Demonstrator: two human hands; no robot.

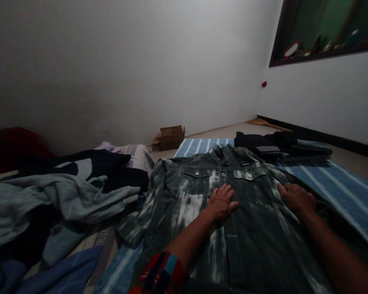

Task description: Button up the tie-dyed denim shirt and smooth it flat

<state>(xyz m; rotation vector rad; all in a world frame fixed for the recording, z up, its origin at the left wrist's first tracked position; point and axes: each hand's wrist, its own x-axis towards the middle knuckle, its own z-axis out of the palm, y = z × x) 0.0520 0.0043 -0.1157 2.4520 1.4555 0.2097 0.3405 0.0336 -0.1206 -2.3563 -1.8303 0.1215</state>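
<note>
A dark green bleached denim jacket point(233, 228) lies face up and buttoned on a blue striped mat point(349, 196), collar pointing away from me. My left hand point(221, 201) rests flat on the jacket's middle, just below the left chest pocket, fingers stretched out. My right hand point(296, 197) lies flat on the jacket's right side near the sleeve seam, fingers extended. Neither hand holds anything.
A heap of loose clothes point(64, 196) in grey, black and blue spreads on the left. Folded dark garments point(282, 145) are stacked at the mat's far end. A small open cardboard box point(170, 136) sits by the far wall. A dark-framed recess point(325, 30) is on the right wall.
</note>
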